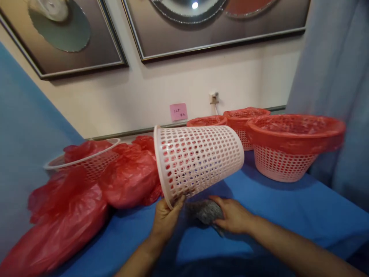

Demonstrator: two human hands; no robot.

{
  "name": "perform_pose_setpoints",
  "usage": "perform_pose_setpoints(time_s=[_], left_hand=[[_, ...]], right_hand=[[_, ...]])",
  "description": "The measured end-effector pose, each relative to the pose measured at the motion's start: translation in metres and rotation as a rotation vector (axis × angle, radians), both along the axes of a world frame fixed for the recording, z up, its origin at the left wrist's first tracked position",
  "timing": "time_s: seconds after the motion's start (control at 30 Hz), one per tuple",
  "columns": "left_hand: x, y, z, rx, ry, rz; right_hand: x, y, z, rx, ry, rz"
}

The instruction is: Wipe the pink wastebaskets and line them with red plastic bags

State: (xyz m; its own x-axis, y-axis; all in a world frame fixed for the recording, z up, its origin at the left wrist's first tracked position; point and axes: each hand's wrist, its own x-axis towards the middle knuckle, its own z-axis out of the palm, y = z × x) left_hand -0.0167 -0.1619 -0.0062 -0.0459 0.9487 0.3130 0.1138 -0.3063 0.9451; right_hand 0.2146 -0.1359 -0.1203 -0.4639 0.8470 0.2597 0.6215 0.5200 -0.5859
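A white perforated plastic wastebasket (201, 157) is tipped on its side above the table, its rim toward the left. My left hand (167, 219) grips that rim from below, thumb against the wall. Just to the right, my right hand (232, 215) is closed around a bunched grey cloth (206, 211), held under the basket and close to the blue table cover. The cloth's left part is blurred. Fingers of my left hand behind the rim are partly hidden.
Filled red plastic bags (129, 173) lie at the left, by a white basket (112, 148) with red plastic in it. At the right stand several baskets lined with red bags, the nearest lined basket (284, 165) largest. A pink note (178, 112) is on the wall.
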Motion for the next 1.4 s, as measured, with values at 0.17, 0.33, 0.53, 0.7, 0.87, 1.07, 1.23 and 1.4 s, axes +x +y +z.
perform_pose_setpoints(time_s=[0.17, 0.33, 0.53, 0.7, 0.87, 1.07, 1.23, 1.4], left_hand=[[0.002, 0.024, -0.072, -0.034, 0.113, -0.211], [-0.004, 0.037, -0.097, 0.086, 0.372, -0.220], [-0.007, 0.034, -0.077, 0.057, 0.568, -0.317], [0.002, 0.019, -0.035, -0.025, 0.414, -0.300], [0.035, 0.028, 0.014, -0.116, 0.026, -0.244], [0.057, 0.036, 0.005, -0.184, -0.074, -0.253], [0.044, 0.035, -0.040, -0.149, 0.028, -0.360], [0.028, 0.054, -0.081, -0.057, 0.107, -0.311]], right_hand=[[0.065, -0.064, -0.016, 0.250, 0.203, -0.154], [0.070, -0.052, 0.021, 0.501, 0.408, -0.530], [0.043, 0.018, 0.086, 0.710, 0.580, -0.583], [0.022, 0.048, 0.084, 0.825, 0.632, -0.547], [0.013, 0.039, 0.049, 0.875, 0.630, -0.556], [0.017, 0.023, 0.030, 0.915, 0.576, -0.479], [0.003, 0.015, 0.023, 1.071, 0.470, -0.391], [-0.017, 0.009, 0.025, 1.111, 0.352, -0.283]])
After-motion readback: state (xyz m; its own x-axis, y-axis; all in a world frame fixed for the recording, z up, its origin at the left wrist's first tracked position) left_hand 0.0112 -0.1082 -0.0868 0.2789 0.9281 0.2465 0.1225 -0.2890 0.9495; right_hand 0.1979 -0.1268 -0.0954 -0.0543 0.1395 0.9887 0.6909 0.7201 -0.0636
